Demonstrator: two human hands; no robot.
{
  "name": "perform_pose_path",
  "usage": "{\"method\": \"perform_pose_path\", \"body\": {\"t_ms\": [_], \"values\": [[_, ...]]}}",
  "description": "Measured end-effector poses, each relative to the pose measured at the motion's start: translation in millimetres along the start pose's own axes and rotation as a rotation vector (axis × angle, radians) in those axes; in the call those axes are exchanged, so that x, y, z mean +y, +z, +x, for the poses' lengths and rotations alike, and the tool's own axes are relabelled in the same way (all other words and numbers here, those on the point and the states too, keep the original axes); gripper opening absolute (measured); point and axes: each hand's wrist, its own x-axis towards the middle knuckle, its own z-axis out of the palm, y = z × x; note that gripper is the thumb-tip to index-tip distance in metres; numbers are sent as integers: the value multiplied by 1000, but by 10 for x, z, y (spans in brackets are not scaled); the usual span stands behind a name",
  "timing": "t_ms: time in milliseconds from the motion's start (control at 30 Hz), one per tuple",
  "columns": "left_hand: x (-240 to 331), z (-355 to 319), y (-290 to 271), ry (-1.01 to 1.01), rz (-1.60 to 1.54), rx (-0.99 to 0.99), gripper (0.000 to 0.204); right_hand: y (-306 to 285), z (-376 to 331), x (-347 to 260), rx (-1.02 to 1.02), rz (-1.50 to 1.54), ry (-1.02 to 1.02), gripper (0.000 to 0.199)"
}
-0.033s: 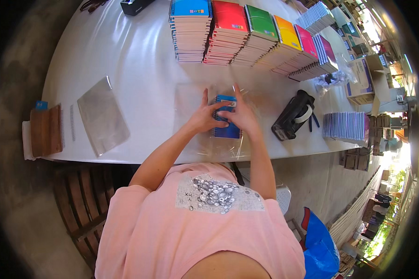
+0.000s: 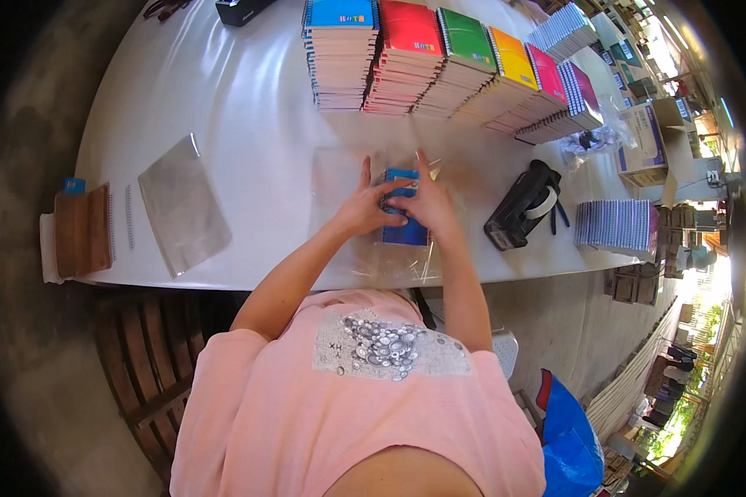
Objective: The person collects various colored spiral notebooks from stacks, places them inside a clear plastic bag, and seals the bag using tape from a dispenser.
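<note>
A small blue spiral notebook [image 2: 408, 234] lies on the table in front of me, with clear plastic film [image 2: 340, 174] around and under it. Over its left side rests my left hand [image 2: 365, 205], fingers spread, some reaching across the cover. My right hand [image 2: 432, 207] bears on the right side, its index finger stretched forward and the others apart. The fingertips of both hands meet near the notebook's middle and partly cover it. Neither hand grips anything that I can make out.
Tall stacks of blue [image 2: 340, 66], red [image 2: 406, 58], green and yellow notebooks stand at the back. A black tape dispenser [image 2: 522, 207] sits to the right, near a notebook stack [image 2: 613, 225] at the table's edge. Clear plastic sleeves [image 2: 186, 207] lie left, beside a brown block-like stack [image 2: 83, 232].
</note>
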Motion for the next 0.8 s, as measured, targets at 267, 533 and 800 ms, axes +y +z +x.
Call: {"method": "perform_pose_path", "body": {"t_ms": [267,533,800], "values": [[-149,-13,86,17,-271,42,96,-126,-260,487,-8,155,132,97],[203,-393,347,223,-602,511,133,36,-707,87,134,943,-291,101],[-117,-325,425,156,-436,432,138,-539,-682,-52,261,109,-703,68]]}}
